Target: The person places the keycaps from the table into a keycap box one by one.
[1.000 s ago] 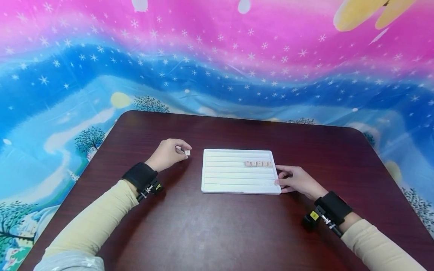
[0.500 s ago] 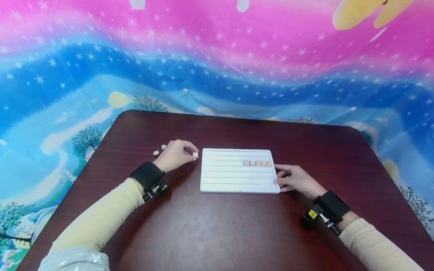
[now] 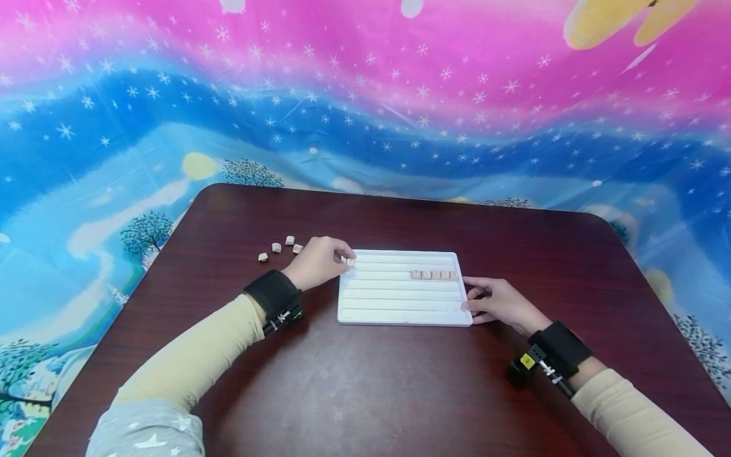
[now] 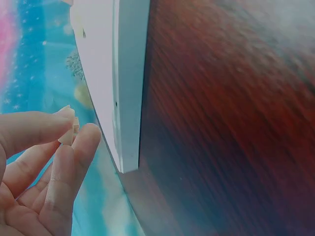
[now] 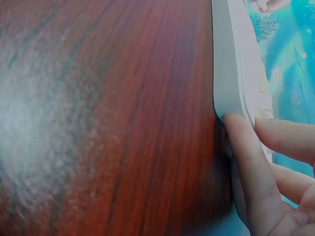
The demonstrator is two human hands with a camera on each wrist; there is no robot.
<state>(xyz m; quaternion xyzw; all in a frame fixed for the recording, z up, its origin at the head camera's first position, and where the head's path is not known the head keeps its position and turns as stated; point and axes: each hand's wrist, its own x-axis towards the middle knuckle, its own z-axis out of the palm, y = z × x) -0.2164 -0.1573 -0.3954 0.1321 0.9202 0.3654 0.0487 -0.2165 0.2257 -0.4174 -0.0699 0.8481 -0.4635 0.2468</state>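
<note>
The left hand (image 3: 316, 260) pinches a small cream block (image 4: 68, 133) between thumb and fingertips, over the tray's far corner on that side; whether a second block hides in the pinch, or anything touches the tray, I cannot tell. The right hand (image 3: 502, 304), well apart from the left, holds the opposite end of the tray, thumb and bent fingers against its edge.

Between the hands lies the ridged tray (image 3: 394, 295), a smooth white rectangle with rounded corners, a raised rim and straight parallel ridges. On it, nearer the right hand, a row of five cubes (image 3: 436, 275) sits side by side, their dark marks too small to read. Left of the left hand, four loose blocks (image 3: 276, 247) lie scattered.

Beneath both hands spreads a glossy, reddish-brown wood-grain table (image 3: 365, 381); beyond them hangs a creased, snowflake-printed cloth (image 3: 365, 95).
</note>
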